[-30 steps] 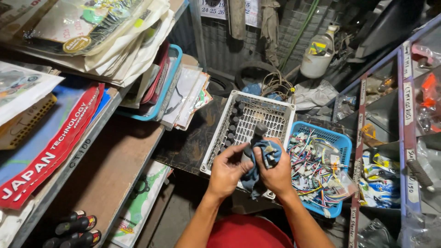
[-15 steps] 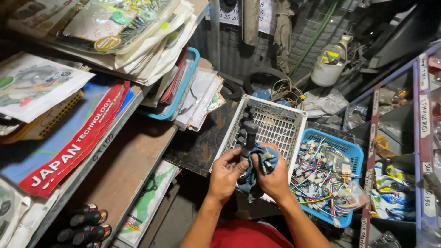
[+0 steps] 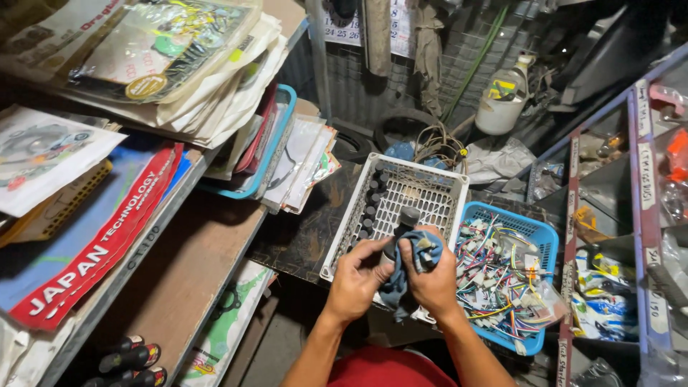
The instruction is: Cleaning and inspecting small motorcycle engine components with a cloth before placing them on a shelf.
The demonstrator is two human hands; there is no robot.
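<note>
Both hands met low in the frame, at about six o'clock from the white plastic basket [image 3: 423,197]. The left hand [image 3: 356,282] curled its fingers around a small dark cylindrical part [image 3: 405,223], its grip closed on the lower body. The right hand [image 3: 432,276] pressed a crumpled blue cloth [image 3: 398,285] against the same part, its grip closed on the fabric, which hung in folds below the palms. The part looked black and stubby, with a rounded grey cap poking up above the fingers at twelve o'clock; its lower half was hidden by cloth and hands.

Along the basket's left wall ran a row of similar black cylindrical pieces [image 3: 370,204]. At three o'clock from the hands, just beside the white basket, sat a blue basket [image 3: 532,231] full of tangled coloured wires and white connectors. At nine o'clock a wooden shelf [image 3: 179,279] carried stacked papers and a red banner [image 3: 100,244]. At one o'clock, well apart, a white plastic jug [image 3: 502,97] stood against the wall.
</note>
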